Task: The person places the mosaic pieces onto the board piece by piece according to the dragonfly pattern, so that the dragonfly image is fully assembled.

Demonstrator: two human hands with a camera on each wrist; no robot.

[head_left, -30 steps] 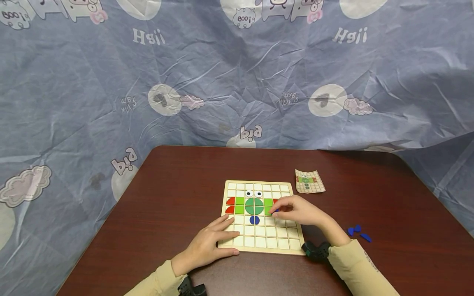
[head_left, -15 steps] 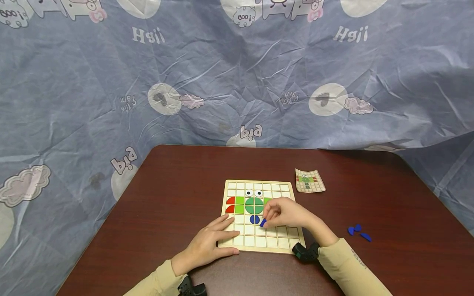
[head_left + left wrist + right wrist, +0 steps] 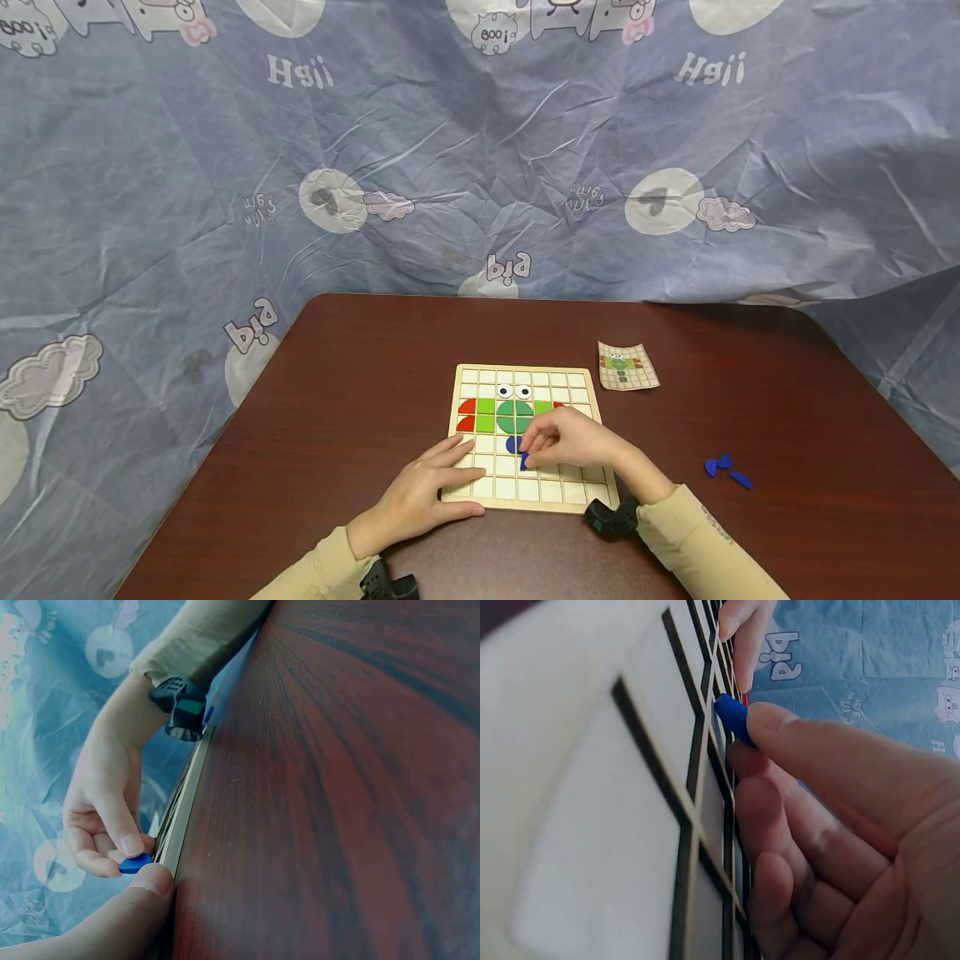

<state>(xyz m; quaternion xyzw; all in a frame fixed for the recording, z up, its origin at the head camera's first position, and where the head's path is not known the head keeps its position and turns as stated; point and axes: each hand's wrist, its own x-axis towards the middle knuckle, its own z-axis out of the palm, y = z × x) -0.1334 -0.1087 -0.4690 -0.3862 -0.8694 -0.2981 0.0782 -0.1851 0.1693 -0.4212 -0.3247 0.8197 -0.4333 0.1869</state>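
A wooden grid board (image 3: 551, 493) carries red, light green, dark green and blue tiles and two eye tiles (image 3: 514, 392). My right hand (image 3: 566, 439) pinches a small blue tile (image 3: 733, 716) between thumb and index finger, close over the board just below the seated blue tiles (image 3: 513, 445). In the left wrist view the held blue tile (image 3: 136, 863) shows beneath the right thumb. My left hand (image 3: 423, 490) rests on the board's left edge with fingers spread, its thumb along the near corner. The right hand hides part of the red and green tiles at right.
A small pattern card (image 3: 627, 367) with a matching picture lies behind the board at right. Several loose blue tiles (image 3: 724, 462) sit on the dark wooden table (image 3: 375, 350), right of my right forearm. A printed blue cloth (image 3: 420, 150) hangs behind the table.
My right hand has moved left and toward me with the blue tile, from the right-hand green tiles to below the blue ones. The left hand stays in place.
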